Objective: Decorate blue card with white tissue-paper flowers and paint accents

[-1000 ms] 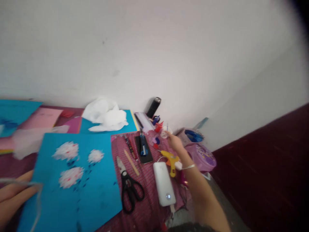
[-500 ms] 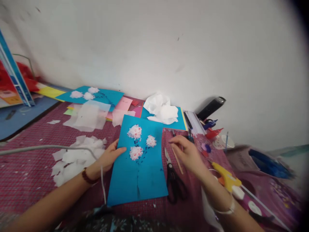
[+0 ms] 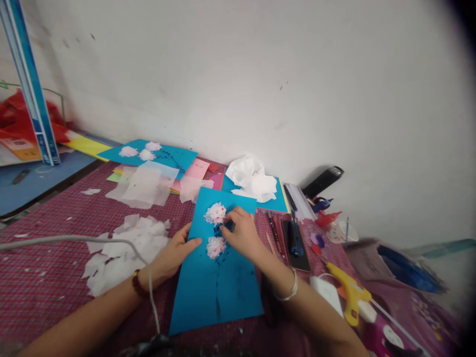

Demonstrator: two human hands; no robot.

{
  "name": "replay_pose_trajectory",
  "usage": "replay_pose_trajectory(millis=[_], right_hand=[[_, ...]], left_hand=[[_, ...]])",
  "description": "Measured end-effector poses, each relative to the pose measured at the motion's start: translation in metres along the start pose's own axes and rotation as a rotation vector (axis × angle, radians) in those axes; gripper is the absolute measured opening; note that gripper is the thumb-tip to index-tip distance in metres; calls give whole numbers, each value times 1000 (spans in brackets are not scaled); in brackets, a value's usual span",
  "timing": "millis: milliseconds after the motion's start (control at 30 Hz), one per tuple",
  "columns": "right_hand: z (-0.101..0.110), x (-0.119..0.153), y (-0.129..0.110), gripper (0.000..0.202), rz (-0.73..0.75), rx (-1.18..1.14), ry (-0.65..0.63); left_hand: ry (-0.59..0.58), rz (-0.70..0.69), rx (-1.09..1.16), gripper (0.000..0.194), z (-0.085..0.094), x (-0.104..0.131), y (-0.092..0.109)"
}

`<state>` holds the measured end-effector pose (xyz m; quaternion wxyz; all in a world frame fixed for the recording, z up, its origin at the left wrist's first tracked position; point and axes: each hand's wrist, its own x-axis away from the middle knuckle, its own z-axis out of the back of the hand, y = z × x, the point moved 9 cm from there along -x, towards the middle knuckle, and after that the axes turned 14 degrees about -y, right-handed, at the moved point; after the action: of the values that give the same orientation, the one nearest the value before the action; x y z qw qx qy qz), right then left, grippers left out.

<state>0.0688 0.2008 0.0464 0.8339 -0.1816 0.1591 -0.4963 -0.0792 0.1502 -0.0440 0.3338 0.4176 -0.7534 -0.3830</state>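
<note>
A blue sheet of card (image 3: 219, 282) with fluffy white paper flowers flecked with red and dark painted stems lies tilted in front of me. Its left edge is gripped by my left hand (image 3: 173, 255), thumb on top. Over the card's right half is my right hand (image 3: 243, 234), its index finger at the upper flower (image 3: 215, 213) and its thumb slightly apart below. Between the fingertips I make out nothing held. The lower flower (image 3: 215, 247) shows just beneath; the third flower is hidden behind my right hand. Scissors are mostly covered by my right forearm.
Torn white tissue (image 3: 130, 248) is heaped at left, with a grey cable (image 3: 111, 240) crossing it. A second flower card (image 3: 174, 154) lies behind. Crumpled tissue (image 3: 256, 178) rests on blue card. Right of me are a dark phone-like slab (image 3: 303, 258) and a yellow glue gun (image 3: 345, 285).
My right hand has moved left from beside the card onto it, reaching the flowers and covering the right-hand one. My left hand still holds the left edge. The view has shifted slightly.
</note>
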Motion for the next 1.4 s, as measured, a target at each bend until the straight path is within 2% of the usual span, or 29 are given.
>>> replay_pose_trajectory(millis=[200, 367, 467, 600, 733, 867, 967, 1067, 1167, 1233, 1333, 1400], right_hand=[[5, -2, 3, 11, -20, -26, -36], [26, 2, 19, 13, -29, -49, 12], [45, 8, 44, 13, -46, -106, 67], [67, 21, 92, 15, -185, -91, 109], [73, 42, 126, 20, -311, -30, 69], [67, 62, 140, 33, -359, 85, -46], [66, 77, 139, 22, -311, 188, -138], [64, 96, 141, 19, -384, 283, -247], [43, 114, 139, 21, -481, 367, -416], [22, 122, 131, 25, -486, 429, -493], [-4, 126, 124, 51, -447, 500, -514], [-17, 128, 130, 53, -461, 513, -530]], left_hand=[[2, -5, 6, 60, 0, 1, 2], [12, -1, 51, 63, 0, 1, 2], [46, 7, 74, 61, 1, 2, 4], [100, -7, 100, 60, 6, 3, 12], [192, -4, 95, 64, 20, 4, 20], [301, 24, 31, 66, 37, 6, 26], [335, 46, -12, 62, 42, 7, 26], [316, 45, -43, 62, 41, 5, 25], [310, 48, -72, 63, 39, 4, 23], [293, 64, -77, 61, 36, 4, 19], [208, 69, -61, 60, 28, 2, 14], [144, 52, -37, 63, 23, 0, 12]])
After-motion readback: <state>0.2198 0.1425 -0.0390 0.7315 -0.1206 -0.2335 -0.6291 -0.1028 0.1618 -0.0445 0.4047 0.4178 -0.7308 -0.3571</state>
